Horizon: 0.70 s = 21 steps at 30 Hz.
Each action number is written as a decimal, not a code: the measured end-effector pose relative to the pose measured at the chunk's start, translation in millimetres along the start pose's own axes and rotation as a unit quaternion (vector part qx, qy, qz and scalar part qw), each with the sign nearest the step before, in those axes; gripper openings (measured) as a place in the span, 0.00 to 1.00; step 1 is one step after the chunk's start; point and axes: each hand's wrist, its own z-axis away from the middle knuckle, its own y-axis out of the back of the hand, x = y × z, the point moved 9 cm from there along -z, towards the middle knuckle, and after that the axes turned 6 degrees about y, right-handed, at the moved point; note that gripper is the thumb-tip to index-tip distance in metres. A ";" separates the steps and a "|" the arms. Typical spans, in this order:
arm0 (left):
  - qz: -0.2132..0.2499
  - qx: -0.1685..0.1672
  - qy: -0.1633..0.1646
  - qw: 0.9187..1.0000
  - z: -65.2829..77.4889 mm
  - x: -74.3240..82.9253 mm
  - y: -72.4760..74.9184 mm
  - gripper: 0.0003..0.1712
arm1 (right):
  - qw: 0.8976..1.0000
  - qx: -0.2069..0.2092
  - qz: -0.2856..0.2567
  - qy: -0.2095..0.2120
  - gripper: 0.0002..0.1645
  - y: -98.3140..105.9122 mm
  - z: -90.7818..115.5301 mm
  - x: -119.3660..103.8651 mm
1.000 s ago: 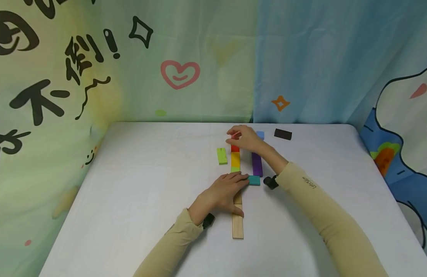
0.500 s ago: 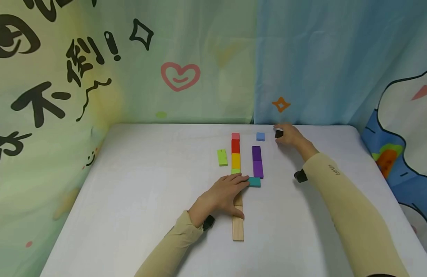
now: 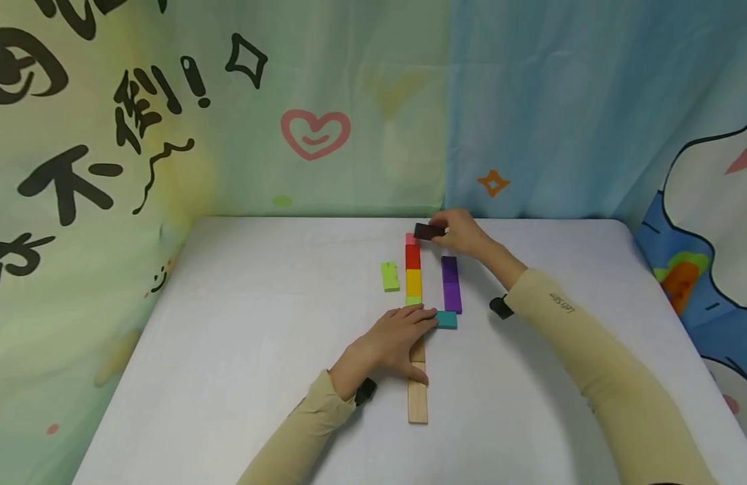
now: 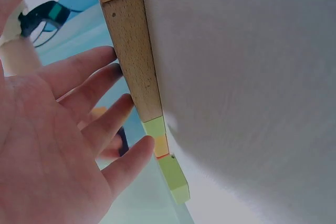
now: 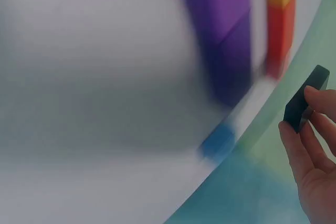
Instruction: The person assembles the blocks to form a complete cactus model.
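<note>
My right hand pinches a black block between thumb and fingers, close over the pink block at the far end of a row. Toward me the row runs through a red block, a yellow block and a green block to plain wooden blocks. Over the near part lies my left hand, its fingers spread and nearly straight. In the left wrist view its fingertips touch the side of a wooden block. A teal block sticks out by those fingertips.
Two purple blocks stand end to end right of the row. A light green block lies to its left. The right wrist view shows a blue block near the table's far edge, hidden by my right hand in the head view.
My right hand moved from above the row's far end to the back right, took hold of the black block, and carried it left to the row. The left hand stayed put.
</note>
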 end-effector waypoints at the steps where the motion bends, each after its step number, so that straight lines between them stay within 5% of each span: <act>1: -0.001 0.000 0.001 1.000 -0.1 -0.6 -0.4 0.61 | 1.000 -0.004 -0.005 0.010 0.21 -7.8 -5.0 -9.3; 11: -0.002 0.010 -0.012 1.000 0.8 1.3 1.8 0.61 | 0.997 -0.021 -0.058 0.036 0.20 -63.4 -29.4 -47.7; 15: -0.008 0.012 -0.012 1.000 1.2 2.0 2.3 0.61 | 0.998 -0.012 -0.049 0.026 0.19 -55.6 -29.5 -45.1; 21: -0.007 0.009 -0.004 1.000 1.6 -0.2 1.2 0.61 | 0.996 -0.014 0.031 -0.080 0.22 -20.3 -13.8 -0.9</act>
